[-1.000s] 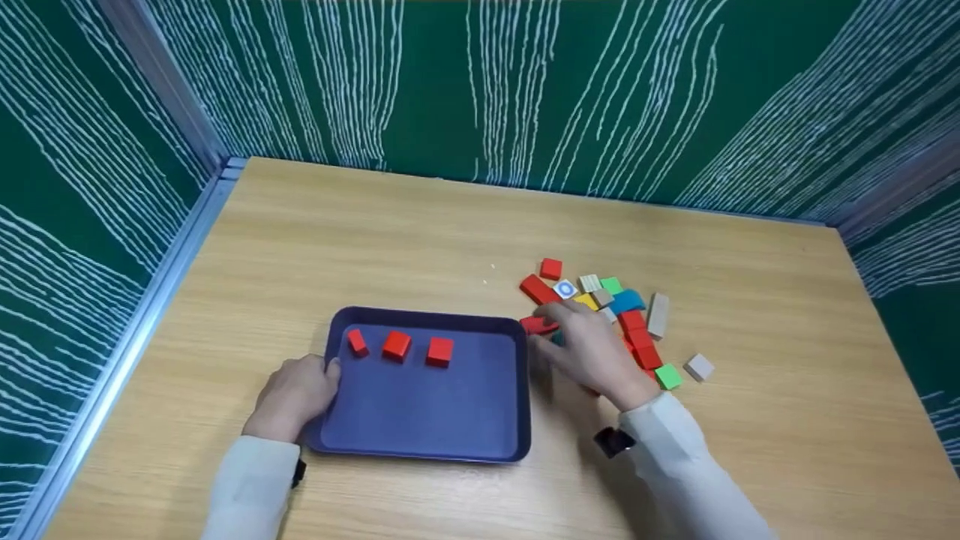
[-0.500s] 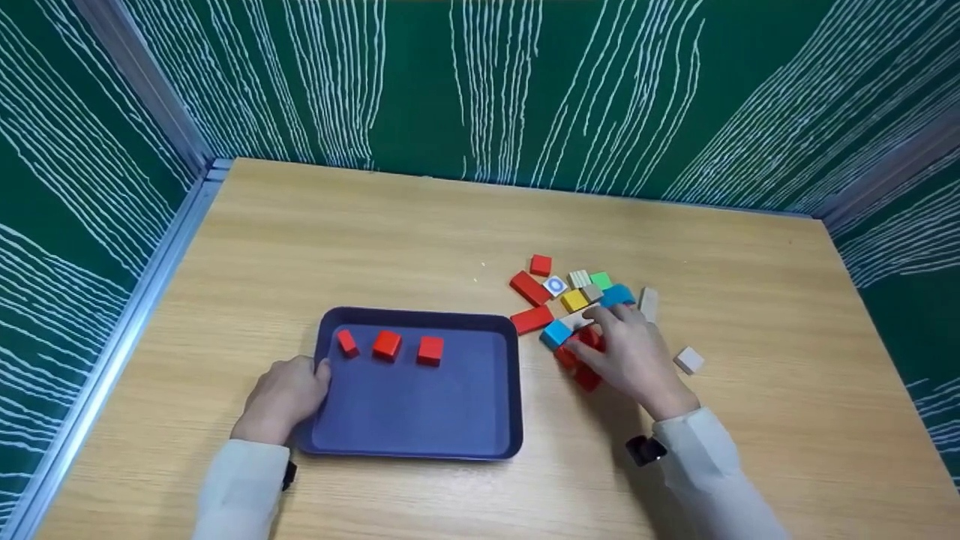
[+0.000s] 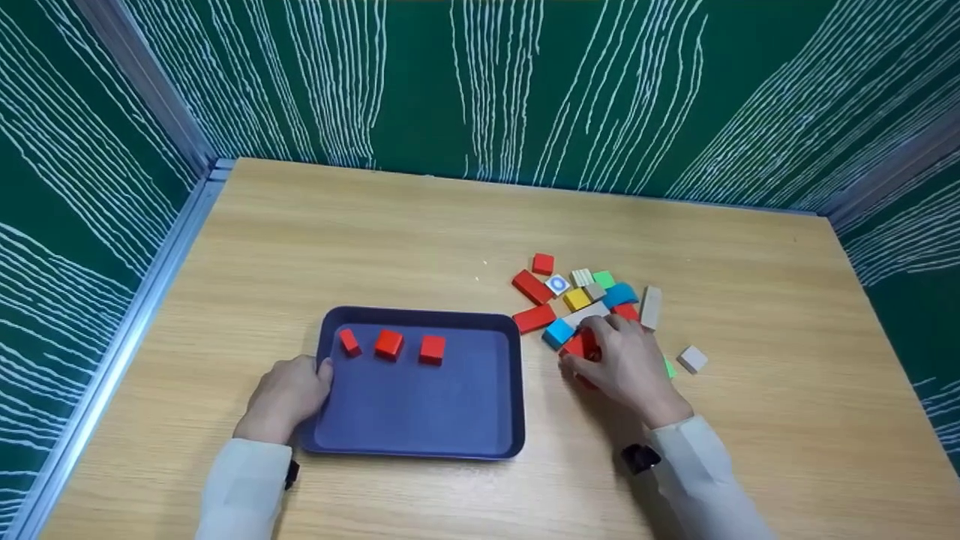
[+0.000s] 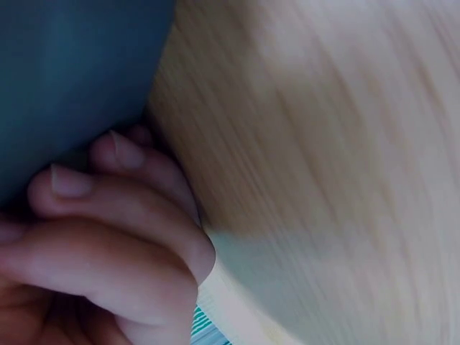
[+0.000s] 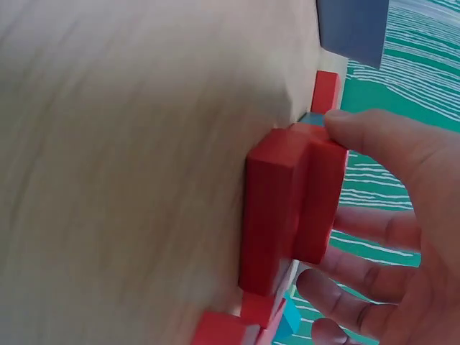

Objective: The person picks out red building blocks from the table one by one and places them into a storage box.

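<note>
Table (image 3: 360,232) carries all items listed below. Tray (image 3: 412,412) lies flat in front of you, wider than it is deep, its long axis running left to right. Your left hand (image 3: 289,397) is clamped on its left rim, thumb over the edge; the left wrist view shows the fingers curled beneath. Your right hand (image 3: 626,367) is beyond the opposite wall, over the near part of the block pile.

Governing relation: the red block (image 5: 325,194) is at the right hand, to the right of the tray and apart from it. The right hand is by far the nearer one. In the right wrist view, the thumb rests on one end of this block and the fingers bend round toward the other, so judge it pinched; its longer visible edge runs from thumb to fingers. You cannot tell whether it has left the table. The blue block (image 3: 559,334) sits just beside the fingertips.

Compared with half a second ago: your right fingertips are closer to your body, the pale bar (image 3: 587,314) shows more fully, and the green block (image 3: 670,367) by your wrist is visible. The left grip is unchanged. The three tray blocks (image 3: 388,345) keep their row near the far wall.
</note>
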The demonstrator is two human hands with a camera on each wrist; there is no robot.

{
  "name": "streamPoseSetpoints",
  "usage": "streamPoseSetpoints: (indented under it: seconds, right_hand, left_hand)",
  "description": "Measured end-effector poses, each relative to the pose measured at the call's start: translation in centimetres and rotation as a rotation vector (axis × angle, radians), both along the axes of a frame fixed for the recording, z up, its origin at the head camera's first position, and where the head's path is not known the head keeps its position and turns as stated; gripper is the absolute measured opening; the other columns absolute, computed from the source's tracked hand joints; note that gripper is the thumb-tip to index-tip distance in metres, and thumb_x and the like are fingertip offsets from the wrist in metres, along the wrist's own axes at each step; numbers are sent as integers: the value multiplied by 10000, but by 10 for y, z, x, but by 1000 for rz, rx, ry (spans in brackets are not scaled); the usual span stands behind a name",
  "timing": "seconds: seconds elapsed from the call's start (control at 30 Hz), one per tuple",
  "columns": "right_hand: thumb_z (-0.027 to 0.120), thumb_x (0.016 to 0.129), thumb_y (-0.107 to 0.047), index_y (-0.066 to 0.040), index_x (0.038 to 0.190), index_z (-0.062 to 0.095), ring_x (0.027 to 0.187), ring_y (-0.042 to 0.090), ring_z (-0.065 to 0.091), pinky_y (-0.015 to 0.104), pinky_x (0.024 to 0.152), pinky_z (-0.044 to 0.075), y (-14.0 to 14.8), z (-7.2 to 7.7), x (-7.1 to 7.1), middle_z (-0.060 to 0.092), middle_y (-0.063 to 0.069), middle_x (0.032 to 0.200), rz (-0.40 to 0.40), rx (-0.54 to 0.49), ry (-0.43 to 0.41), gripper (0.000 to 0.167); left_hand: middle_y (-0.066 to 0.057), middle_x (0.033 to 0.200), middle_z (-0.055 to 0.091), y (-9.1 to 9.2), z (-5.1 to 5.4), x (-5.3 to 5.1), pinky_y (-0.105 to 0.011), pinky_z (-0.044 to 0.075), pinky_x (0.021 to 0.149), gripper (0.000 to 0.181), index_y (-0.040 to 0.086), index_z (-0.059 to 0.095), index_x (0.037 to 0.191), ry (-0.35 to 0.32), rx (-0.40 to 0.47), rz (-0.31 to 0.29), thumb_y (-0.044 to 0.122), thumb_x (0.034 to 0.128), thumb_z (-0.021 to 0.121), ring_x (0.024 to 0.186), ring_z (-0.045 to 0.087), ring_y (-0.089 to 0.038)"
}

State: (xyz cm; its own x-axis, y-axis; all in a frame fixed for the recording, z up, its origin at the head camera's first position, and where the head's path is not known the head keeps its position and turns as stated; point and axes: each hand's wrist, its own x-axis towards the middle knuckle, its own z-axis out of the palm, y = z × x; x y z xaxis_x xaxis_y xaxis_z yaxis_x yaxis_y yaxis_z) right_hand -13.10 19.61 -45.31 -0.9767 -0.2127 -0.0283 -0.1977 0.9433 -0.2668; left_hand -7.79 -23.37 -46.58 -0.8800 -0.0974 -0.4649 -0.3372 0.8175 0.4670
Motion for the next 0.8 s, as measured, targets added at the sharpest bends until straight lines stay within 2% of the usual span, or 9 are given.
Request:
streamPoseSetpoints:
  seconds: [0.2, 0.37, 0.63, 0.8]
  right_hand:
    - [839, 811, -394, -39, 1313, 596, 1060, 372, 536, 525, 807, 539, -1, 12, 2, 572, 212, 1224, -11, -7, 5, 661]
    - [843, 807, -391, -42, 1311, 603, 1010, 345, 550, 506, 810, 518, -12, 22, 1, 594, 187, 1179, 23, -24, 44, 658]
    - [844, 800, -393, -67, 1287, 634, 1000, 299, 555, 437, 787, 522, -46, 39, 3, 604, 155, 1183, 128, -86, 140, 623]
    - [809, 823, -449, -96, 1291, 643, 1027, 269, 547, 394, 800, 521, -77, 40, 7, 608, 118, 1192, 192, -92, 122, 609]
  left_hand:
    - [-91, 681, 517, 0, 0, -2, -325, 403, 508, 411, 54, 579, 803, -21, -6, 6, 305, 1066, 387, 589, 543, -225]
    - [-96, 686, 520, 0, 0, -1, -329, 405, 513, 401, 40, 595, 840, -23, -14, 6, 300, 1065, 388, 595, 544, -229]
    - [-103, 695, 532, 0, 1, -1, -337, 410, 527, 397, 30, 611, 879, -27, -12, 14, 302, 1063, 388, 607, 547, -234]
    - [-113, 706, 548, 1, -1, -2, -344, 418, 528, 404, 25, 630, 892, -18, -16, 10, 302, 1061, 389, 628, 563, -244]
